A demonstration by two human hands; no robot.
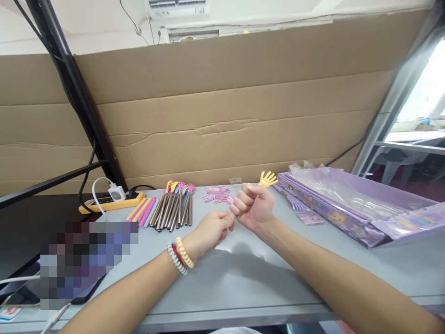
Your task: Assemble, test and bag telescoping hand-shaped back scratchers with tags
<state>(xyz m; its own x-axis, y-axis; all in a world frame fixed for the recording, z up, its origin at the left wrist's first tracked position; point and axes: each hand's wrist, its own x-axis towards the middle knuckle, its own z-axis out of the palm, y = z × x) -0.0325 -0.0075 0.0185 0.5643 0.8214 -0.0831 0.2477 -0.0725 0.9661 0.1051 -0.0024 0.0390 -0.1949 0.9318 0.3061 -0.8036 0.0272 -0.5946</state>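
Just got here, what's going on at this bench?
A person's right hand is closed in a fist, with a yellow hand-shaped backscratcher head showing just above it. The left hand is pinched up against the fist; whatever it grips is hidden. On the gray table, metal-handled backscratchers lie bunched to the left, pink printed cards lie behind the hands, and a purple display box with clear plastic packaging sits at right.

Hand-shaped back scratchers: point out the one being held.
The yellow back scratcher, its head showing above the closed right hand. The purple one lies beside the box, the metallic-handled bunch on the table.
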